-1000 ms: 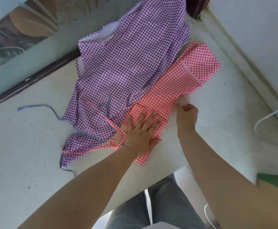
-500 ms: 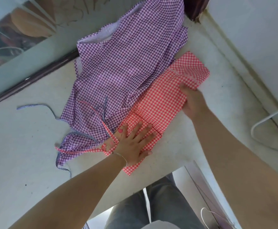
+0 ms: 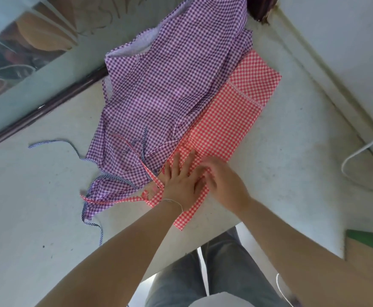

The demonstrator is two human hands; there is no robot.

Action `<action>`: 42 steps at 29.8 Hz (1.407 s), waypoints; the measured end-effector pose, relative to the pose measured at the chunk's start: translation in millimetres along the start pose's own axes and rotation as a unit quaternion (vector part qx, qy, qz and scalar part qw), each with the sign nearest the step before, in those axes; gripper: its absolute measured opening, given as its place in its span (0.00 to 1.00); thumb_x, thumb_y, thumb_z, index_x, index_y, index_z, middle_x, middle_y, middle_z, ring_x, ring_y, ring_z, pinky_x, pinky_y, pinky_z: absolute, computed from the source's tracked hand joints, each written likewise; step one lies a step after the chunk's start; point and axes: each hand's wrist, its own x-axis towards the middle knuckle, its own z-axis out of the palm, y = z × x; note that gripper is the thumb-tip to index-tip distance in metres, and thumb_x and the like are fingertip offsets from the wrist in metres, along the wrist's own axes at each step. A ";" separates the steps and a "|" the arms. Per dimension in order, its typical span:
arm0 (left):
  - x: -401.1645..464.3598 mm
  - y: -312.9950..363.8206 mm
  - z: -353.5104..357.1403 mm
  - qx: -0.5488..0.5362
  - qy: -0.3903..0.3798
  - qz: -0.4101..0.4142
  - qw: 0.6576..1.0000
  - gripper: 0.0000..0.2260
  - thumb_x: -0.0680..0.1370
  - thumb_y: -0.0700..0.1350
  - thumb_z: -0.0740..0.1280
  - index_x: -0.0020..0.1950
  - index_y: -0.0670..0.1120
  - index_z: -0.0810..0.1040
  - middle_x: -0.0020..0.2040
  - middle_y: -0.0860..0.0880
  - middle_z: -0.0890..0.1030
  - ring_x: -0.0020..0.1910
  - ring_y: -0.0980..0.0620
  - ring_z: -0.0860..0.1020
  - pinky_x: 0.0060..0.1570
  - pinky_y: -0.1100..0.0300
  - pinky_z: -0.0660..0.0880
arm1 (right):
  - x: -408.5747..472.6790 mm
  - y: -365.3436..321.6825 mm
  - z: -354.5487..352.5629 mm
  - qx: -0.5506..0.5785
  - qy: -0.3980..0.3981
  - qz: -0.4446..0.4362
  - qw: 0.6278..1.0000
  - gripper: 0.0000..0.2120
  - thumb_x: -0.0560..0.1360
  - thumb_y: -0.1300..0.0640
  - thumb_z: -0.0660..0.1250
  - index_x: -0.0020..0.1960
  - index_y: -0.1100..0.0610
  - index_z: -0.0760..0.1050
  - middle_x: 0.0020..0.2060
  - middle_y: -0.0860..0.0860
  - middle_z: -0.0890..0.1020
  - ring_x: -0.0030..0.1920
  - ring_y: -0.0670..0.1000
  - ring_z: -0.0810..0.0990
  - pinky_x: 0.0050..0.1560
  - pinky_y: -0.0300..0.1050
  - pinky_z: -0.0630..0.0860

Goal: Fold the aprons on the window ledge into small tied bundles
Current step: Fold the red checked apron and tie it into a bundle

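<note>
At the bottom of the frame the person's legs in grey trousers (image 3: pixel 216 282) stand against the near edge of the window ledge (image 3: pixel 37 207), a pale, speckled, slightly scuffed surface that fills most of the picture. Both forearms reach up from the lower corners to the lower centre. The left hand (image 3: pixel 179 180) lies flat, fingers straight and spread, pressing on the near end of the red checked apron (image 3: pixel 223 127); a thin bracelet (image 3: pixel 174 201) circles its wrist. The right hand (image 3: pixel 223 180) is just beside it on the same cloth, blurred, so whether its fingers pinch the fabric cannot be told. The red apron lies folded into a long strip running toward the upper right, its red ties (image 3: pixel 114 199) trailing left. Beside and partly under it, the purple checked apron (image 3: pixel 170 80) lies loosely spread toward the top centre, its striped ties (image 3: pixel 55 142) curling left. A white cable (image 3: pixel 358 156) loops at right. A dark window frame (image 3: pixel 41 109) and glass cross the upper left; a pale wall (image 3: pixel 347 41) stands upper right.
</note>
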 end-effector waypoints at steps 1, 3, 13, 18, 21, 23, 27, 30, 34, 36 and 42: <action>1.6 1.5 -1.1 0.005 0.001 -0.017 1.000 0.26 0.78 0.65 0.42 0.76 0.63 0.48 0.79 0.52 0.43 0.76 0.39 0.40 0.71 0.33 0.45 | -10.7 4.4 13.6 -0.026 -0.026 -0.005 0.999 0.11 0.78 0.55 0.63 0.59 0.55 0.73 0.65 0.49 0.74 0.59 0.46 0.76 0.55 0.43 0.79; 3.7 3.5 -5.9 0.003 0.027 -0.061 0.998 0.26 0.78 0.66 0.44 0.75 0.63 0.54 0.79 0.50 0.51 0.77 0.37 0.48 0.71 0.33 0.48 | -22.6 11.7 26.4 -0.051 -0.016 0.013 0.998 0.12 0.78 0.53 0.64 0.60 0.54 0.74 0.70 0.50 0.70 0.61 0.49 0.76 0.55 0.42 0.79; 23.9 -7.6 -37.3 -0.079 -0.002 -0.138 0.987 0.20 0.77 0.62 0.59 0.68 0.59 0.63 0.72 0.47 0.58 0.68 0.43 0.60 0.63 0.46 0.68 | -66.5 16.5 48.8 -0.223 -0.028 -0.052 0.973 0.37 0.72 0.42 0.66 0.74 0.60 0.62 0.74 0.59 0.63 0.76 0.59 0.55 0.74 0.57 0.56; 24.9 -9.1 -40.8 -0.097 -0.030 -0.105 0.989 0.22 0.78 0.62 0.57 0.70 0.58 0.61 0.73 0.49 0.55 0.68 0.43 0.63 0.62 0.46 0.70 | -49.0 6.9 53.6 -0.231 0.011 -0.002 0.973 0.38 0.71 0.30 0.55 0.73 0.52 0.58 0.75 0.58 0.61 0.75 0.64 0.57 0.73 0.62 0.51; 15.0 -5.6 -37.2 -0.047 -0.024 -0.051 0.997 0.23 0.81 0.60 0.50 0.75 0.58 0.55 0.77 0.49 0.52 0.70 0.43 0.61 0.65 0.47 0.67 | -40.7 -0.1 53.7 -0.266 0.047 0.015 0.963 0.38 0.70 0.32 0.59 0.72 0.53 0.62 0.74 0.58 0.62 0.74 0.64 0.57 0.73 0.65 0.51; 10.2 -4.8 -35.4 -0.036 -0.050 -0.023 0.998 0.24 0.81 0.59 0.50 0.77 0.58 0.51 0.78 0.48 0.48 0.73 0.41 0.59 0.68 0.45 0.67 | -40.6 0.6 54.5 -0.280 0.048 -0.021 0.959 0.37 0.71 0.36 0.65 0.72 0.56 0.65 0.74 0.58 0.65 0.74 0.63 0.59 0.75 0.62 0.52; 9.9 -4.7 -55.4 0.056 -0.108 0.024 0.992 0.27 0.81 0.57 0.55 0.77 0.56 0.49 0.78 0.47 0.43 0.72 0.38 0.60 0.66 0.42 0.67 | -52.1 18.4 46.8 -0.261 0.012 -0.072 0.962 0.34 0.69 0.46 0.74 0.70 0.59 0.70 0.70 0.56 0.71 0.73 0.58 0.64 0.76 0.54 0.49; 15.5 9.9 -70.6 0.136 -0.064 0.228 0.962 0.25 0.80 0.50 0.58 0.76 0.55 0.56 0.79 0.48 0.46 0.76 0.43 0.54 0.72 0.43 0.57 | -64.6 29.1 34.6 -0.245 0.007 -0.115 0.963 0.27 0.71 0.49 0.71 0.66 0.60 0.75 0.66 0.56 0.75 0.70 0.57 0.69 0.75 0.55 0.56; 31.2 4.4 -74.5 0.080 -0.206 0.293 0.930 0.25 0.79 0.51 0.62 0.75 0.61 0.59 0.79 0.55 0.46 0.76 0.48 0.54 0.73 0.46 0.57 | -68.4 34.7 9.3 -0.136 -0.048 -0.126 0.982 0.22 0.75 0.47 0.66 0.65 0.56 0.74 0.62 0.54 0.79 0.65 0.55 0.76 0.68 0.55 0.70; 34.5 -5.4 -81.7 0.028 -0.247 0.269 0.931 0.20 0.80 0.52 0.60 0.72 0.61 0.65 0.78 0.57 0.51 0.76 0.51 0.54 0.74 0.48 0.55 | -62.0 25.8 -7.9 -0.021 -0.066 -0.051 0.996 0.18 0.77 0.47 0.64 0.64 0.52 0.74 0.60 0.50 0.80 0.60 0.50 0.78 0.65 0.48 0.73; 39.1 -35.7 -82.9 -0.485 -0.305 -0.137 0.808 0.15 0.82 0.51 0.56 0.65 0.50 0.74 0.61 0.47 0.76 0.65 0.44 0.72 0.68 0.51 0.65 | -28.2 22.9 -21.5 0.077 0.059 0.209 0.973 0.12 0.81 0.49 0.57 0.44 0.55 0.70 0.23 0.46 0.68 0.24 0.46 0.67 0.29 0.39 0.62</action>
